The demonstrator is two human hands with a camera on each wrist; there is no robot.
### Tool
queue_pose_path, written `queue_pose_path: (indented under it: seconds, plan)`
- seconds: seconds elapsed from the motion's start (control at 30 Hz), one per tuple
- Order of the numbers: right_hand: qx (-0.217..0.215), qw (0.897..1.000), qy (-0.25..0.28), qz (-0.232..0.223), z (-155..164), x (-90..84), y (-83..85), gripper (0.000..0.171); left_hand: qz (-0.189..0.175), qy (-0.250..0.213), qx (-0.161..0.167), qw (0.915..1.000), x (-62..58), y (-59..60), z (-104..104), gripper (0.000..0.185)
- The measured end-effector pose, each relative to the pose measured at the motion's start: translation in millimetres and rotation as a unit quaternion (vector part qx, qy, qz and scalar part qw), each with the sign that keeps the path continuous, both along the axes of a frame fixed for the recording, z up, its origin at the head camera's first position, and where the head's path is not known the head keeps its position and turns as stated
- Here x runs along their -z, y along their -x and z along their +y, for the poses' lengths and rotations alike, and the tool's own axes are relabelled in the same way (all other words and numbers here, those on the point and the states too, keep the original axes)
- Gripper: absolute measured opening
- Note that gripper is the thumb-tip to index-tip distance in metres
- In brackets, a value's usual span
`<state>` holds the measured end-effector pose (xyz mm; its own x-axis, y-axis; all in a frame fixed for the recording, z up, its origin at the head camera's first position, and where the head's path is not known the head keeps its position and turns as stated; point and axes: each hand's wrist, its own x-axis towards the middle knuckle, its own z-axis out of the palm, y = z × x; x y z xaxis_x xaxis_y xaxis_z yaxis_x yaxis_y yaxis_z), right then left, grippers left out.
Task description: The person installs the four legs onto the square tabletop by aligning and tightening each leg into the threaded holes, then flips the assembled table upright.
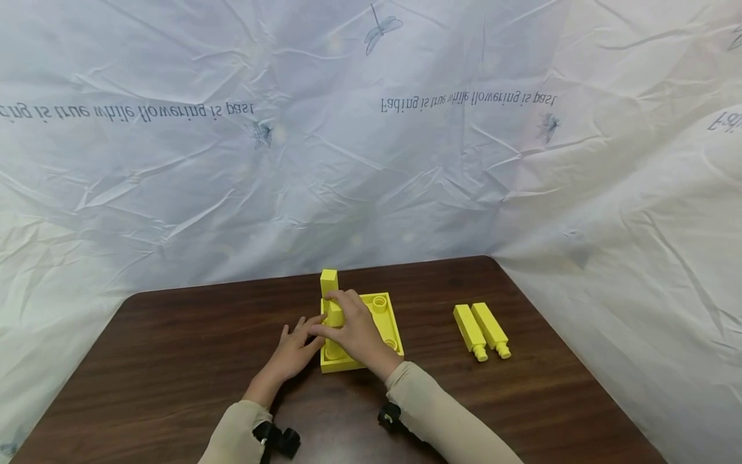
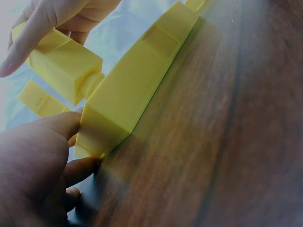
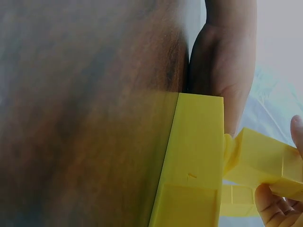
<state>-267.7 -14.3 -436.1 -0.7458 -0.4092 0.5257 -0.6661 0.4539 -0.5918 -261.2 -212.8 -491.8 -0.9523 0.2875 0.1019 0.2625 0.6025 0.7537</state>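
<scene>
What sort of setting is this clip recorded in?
Probably a makeshift recording setup, not a lived-in room: a dark wood table walled in by crinkled printed sheets, with only yellow toy pegs and a base on it.

Left hand (image 1: 292, 353) fingers flat and spread, right hand (image 1: 355, 328) fingers curled, pinching

Yellow peg block (image 1: 335, 314) upright, round stub entering yellow base plate (image 1: 387, 320) socket.
</scene>
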Motion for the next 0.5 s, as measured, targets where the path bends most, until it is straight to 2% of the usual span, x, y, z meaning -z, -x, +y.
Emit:
queue_pose_path:
  seconds: [0.2,0.5]
  plan:
    - [0.010,1.000,-0.017,0.024,0.4,-0.1,-2.3,0.058,0.015,-0.004,0.000,0.9999,0.4,-0.6,1.5,0.059]
    - [0.016,0.998,-0.047,0.044,1.1,-2.9,-7.3,0.056,0.005,0.004,-0.004,1.0000,0.0,0.4,1.8,0.062]
